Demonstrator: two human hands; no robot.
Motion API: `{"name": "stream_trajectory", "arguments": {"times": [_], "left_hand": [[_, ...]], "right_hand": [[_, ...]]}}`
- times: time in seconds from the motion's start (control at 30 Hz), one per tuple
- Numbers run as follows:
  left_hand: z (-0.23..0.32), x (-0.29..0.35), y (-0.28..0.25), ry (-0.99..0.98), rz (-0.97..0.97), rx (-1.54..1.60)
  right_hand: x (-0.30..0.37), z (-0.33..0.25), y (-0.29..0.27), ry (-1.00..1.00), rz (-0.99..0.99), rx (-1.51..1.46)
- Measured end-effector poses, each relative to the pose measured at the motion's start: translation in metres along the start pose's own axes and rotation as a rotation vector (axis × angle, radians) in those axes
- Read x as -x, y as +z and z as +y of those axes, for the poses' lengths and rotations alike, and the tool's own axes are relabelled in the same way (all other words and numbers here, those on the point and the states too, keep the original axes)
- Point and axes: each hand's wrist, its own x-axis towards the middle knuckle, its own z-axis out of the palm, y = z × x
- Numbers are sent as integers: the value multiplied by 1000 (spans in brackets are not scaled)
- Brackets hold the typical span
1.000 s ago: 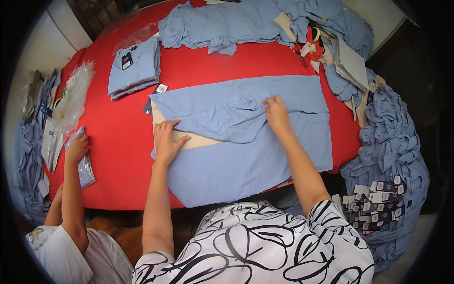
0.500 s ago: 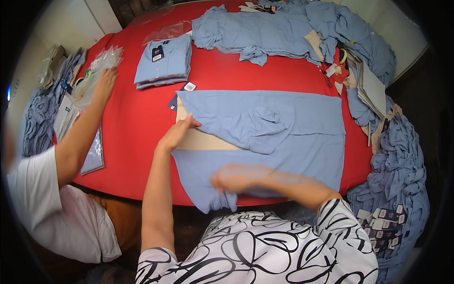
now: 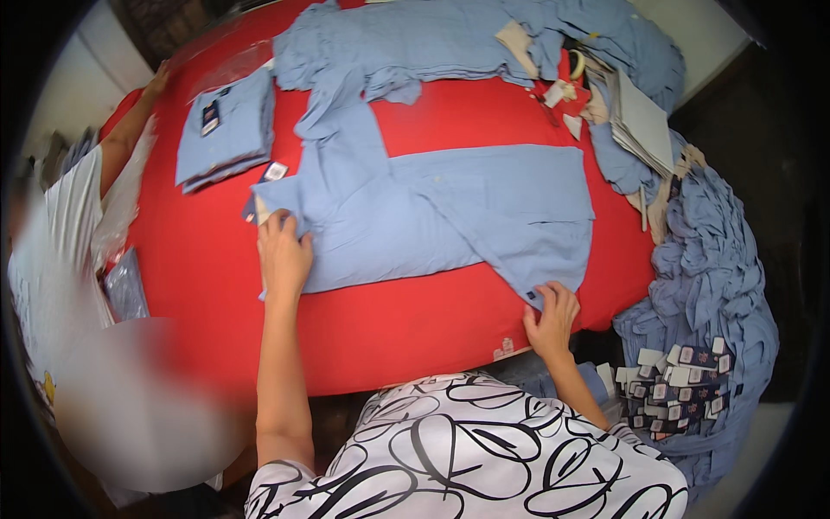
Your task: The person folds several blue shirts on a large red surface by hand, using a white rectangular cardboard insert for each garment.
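A light blue shirt (image 3: 363,233) lies spread before me, its near side folded inward over itself. One sleeve (image 3: 346,130) stretches away toward the far side, while the other slants nearer to me and ends at a cuff with a small dark label. My left hand (image 3: 285,255) lies on the shirt's left end, fingers spread over the cloth. Beside those fingers a bit of beige cardboard (image 3: 264,208) shows. My right hand (image 3: 553,320) has its fingers and thumb around the near cuff. A tag (image 3: 275,171) sticks out past the shirt's left end.
Folded blue shirts (image 3: 229,130) are stacked at the far left. Heaped blue shirts (image 3: 415,43) line the back of the red table (image 3: 372,346). At right are white sheets (image 3: 641,121), more shirts (image 3: 709,259) and many tags (image 3: 679,389). A co-worker (image 3: 69,233) reaches over at left.
The near part of the shirt has been folded over, covering most of the cardboard. A sleeve now extends to the far side. My right hand has moved right, to the cuff; the view has shifted.
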Motion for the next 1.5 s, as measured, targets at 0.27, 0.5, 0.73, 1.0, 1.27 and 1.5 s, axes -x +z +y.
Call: {"name": "stream_trajectory", "arguments": {"times": [0.27,0.5,0.73,1.0,1.27,1.5], "left_hand": [[-41,-7,43,-108,148,139],[-44,-13,44,-111,223,135],[-45,-17,31,-178,183,318],[-48,-15,19,-341,40,462],[-46,-14,30,-98,198,313],[-49,-15,31,-287,131,579]], "right_hand": [[-129,109,6,372,249,-502],[-271,124,75,322,162,47],[-274,154,104,75,435,275],[-342,-146,155,-576,34,-671],[-425,-285,155,-822,-493,110],[-341,-168,-18,-970,-182,-360]]}}
